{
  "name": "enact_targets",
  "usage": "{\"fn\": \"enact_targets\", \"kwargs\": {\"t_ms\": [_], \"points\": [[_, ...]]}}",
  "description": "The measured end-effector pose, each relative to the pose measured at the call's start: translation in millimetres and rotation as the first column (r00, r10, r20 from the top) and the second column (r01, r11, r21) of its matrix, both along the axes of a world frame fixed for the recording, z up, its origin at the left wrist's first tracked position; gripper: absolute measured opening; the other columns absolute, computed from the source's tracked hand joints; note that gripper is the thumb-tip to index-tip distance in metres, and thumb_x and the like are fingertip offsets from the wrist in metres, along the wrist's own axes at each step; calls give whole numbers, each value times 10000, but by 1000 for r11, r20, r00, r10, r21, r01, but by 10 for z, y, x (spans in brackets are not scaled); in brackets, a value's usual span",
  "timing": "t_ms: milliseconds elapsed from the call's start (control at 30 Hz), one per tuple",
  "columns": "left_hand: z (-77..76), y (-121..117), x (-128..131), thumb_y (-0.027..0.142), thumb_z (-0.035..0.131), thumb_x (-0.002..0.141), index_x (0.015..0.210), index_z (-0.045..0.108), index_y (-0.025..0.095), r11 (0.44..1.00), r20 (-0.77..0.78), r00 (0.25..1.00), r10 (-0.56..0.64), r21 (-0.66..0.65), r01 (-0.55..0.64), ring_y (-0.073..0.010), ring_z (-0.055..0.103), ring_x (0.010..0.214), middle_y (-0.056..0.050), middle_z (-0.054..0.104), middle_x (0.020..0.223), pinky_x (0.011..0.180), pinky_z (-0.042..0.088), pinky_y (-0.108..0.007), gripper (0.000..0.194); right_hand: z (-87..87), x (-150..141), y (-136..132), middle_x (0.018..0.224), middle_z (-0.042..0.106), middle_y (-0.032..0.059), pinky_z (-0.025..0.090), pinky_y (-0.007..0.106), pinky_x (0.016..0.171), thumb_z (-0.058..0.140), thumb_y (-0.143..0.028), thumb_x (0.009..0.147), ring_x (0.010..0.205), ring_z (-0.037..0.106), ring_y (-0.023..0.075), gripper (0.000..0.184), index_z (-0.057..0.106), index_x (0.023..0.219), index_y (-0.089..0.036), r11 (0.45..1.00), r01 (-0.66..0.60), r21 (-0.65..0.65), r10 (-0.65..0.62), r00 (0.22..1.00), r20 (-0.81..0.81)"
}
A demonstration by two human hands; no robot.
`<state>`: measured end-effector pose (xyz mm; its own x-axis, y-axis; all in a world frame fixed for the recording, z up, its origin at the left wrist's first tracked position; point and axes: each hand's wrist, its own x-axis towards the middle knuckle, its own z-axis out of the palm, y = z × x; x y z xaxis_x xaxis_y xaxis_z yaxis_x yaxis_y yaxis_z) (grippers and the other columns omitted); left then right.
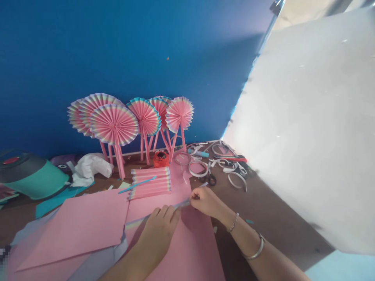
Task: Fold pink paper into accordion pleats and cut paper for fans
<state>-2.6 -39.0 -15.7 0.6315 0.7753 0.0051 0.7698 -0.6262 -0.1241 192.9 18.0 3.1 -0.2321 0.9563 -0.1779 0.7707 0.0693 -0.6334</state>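
Note:
A large pink paper sheet [187, 238] lies in front of me, with a narrow pale multicoloured paper strip [136, 223] running across it. My left hand [161, 230] rests on the strip and sheet, its fingers laid out and pressing down. At the strip's right end my right hand [206, 201] is closed in a pinch, thumb and finger on the strip. Just beyond lies a pleated pink paper piece [152, 187] with pastel edges, a thin blue strip [137, 185] across it. Black scissors [210, 177] sit past my right hand.
Several pink pleated paper fans [115, 125] stand against the blue wall [117, 47]. Stacked pink sheets [79, 226] lie left. Behind are red thread [161, 159], white tape loops [198, 168], crumpled tissue [92, 168] and a green-black object [35, 173]. A white panel [307, 117] leans at right.

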Motion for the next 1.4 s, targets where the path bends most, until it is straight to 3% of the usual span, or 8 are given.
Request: {"fn": "enact_targets", "kwargs": {"t_ms": [333,700,800,933,1033,1200,1267,1400], "points": [[14,6,16,46,451,735,1305,435,157,998,-31,999,9,-56,-11,-217,513,853,-84,584,953,698,387,-331,581,8,-33,-37,721,706,56,366,215,603,516,-111,646,704,628,162,180,686,668,-166,998,28,53,-34,991,133],[-25,5,22,26,455,677,1274,474,147,1000,-12,1000,1,-7,-1,-234,529,833,-86,592,913,676,400,-342,609,13,19,-45,754,679,38,344,254,627,571,-174,730,749,602,185,69,624,691,-193,995,73,74,-87,974,209],[-23,1,25,12,448,679,1276,478,147,1000,-8,1000,7,0,-7,-237,535,839,-92,596,929,690,410,-354,612,-25,7,-73,795,633,42,349,272,676,591,-273,786,786,563,196,83,581,788,-191,972,70,226,-120,969,217],[-57,-4,20,6,438,693,1292,466,155,1000,5,1000,18,-6,-18,-233,538,844,-94,598,923,695,417,-349,618,-96,-76,-162,910,560,88,329,323,731,607,-274,783,875,481,243,158,527,880,-179,886,-7,464,-167,928,333],[-84,1,10,-9,423,685,1309,447,158,1000,14,1000,15,-11,-14,-242,541,852,-99,596,943,696,423,-361,646,-143,-71,-185,918,535,102,312,334,721,616,-248,777,861,457,247,180,512,906,-175,879,-36,475,-178,900,398],[-72,20,3,-16,408,692,1294,465,169,1000,14,1000,20,-18,-20,-236,539,857,-97,594,947,705,423,-353,632,-179,124,-65,911,545,105,332,348,714,645,-418,756,880,468,271,305,536,900,-172,886,56,461,-251,893,373],[-60,17,0,-14,403,692,1282,478,173,1000,30,999,22,-14,-22,-235,535,857,-95,593,938,709,423,-351,623,-172,179,-10,895,558,86,350,345,724,636,-404,772,873,484,254,253,556,860,-181,885,59,462,-220,927,303],[-54,-11,-14,-19,395,689,1251,505,165,999,85,996,25,26,-27,-233,534,858,-90,594,914,733,424,-357,602,-134,155,30,793,584,37,383,296,758,596,-240,818,802,522,177,93,598,747,-180,912,-79,403,36,993,113]]}}
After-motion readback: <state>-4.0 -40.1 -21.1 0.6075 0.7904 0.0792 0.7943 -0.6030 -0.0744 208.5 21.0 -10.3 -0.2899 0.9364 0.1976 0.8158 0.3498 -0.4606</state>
